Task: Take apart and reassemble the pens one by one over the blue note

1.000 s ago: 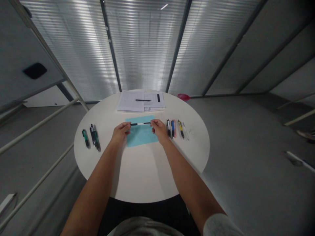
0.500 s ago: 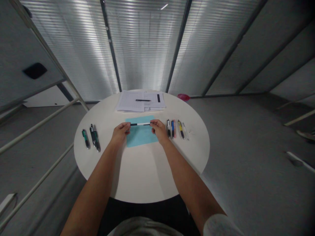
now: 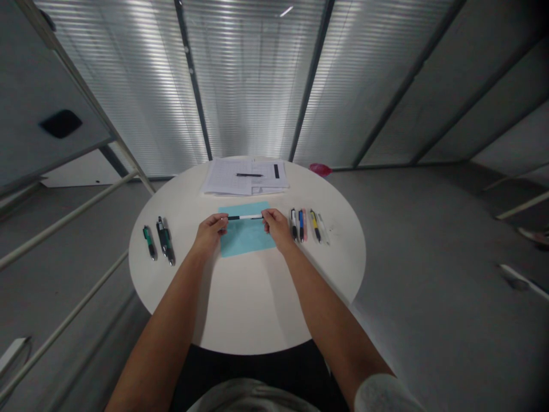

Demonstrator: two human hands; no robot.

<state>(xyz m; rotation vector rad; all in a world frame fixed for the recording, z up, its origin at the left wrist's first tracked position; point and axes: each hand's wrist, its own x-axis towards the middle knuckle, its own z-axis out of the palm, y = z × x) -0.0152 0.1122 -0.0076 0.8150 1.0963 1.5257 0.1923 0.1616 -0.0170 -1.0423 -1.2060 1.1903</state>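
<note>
A black and white pen (image 3: 245,217) is held level over a light blue sheet (image 3: 246,239) on the round white table (image 3: 244,315). My left hand (image 3: 210,230) pinches its black end, and my right hand (image 3: 277,225) pinches the other end. Close to the right of my right hand lie several pens side by side: a white and black one (image 3: 294,224), a blue one (image 3: 301,225), a pink one (image 3: 305,225), a yellow one (image 3: 315,226) and a clear one (image 3: 323,229). Green and dark pens (image 3: 149,242) lie at the table's left.
A stack of printed papers (image 3: 223,178) with a black pen (image 3: 250,175) on it lies at the table's far edge. Beyond the table is a red object (image 3: 320,169). Metal rails (image 3: 68,215) stand at the left.
</note>
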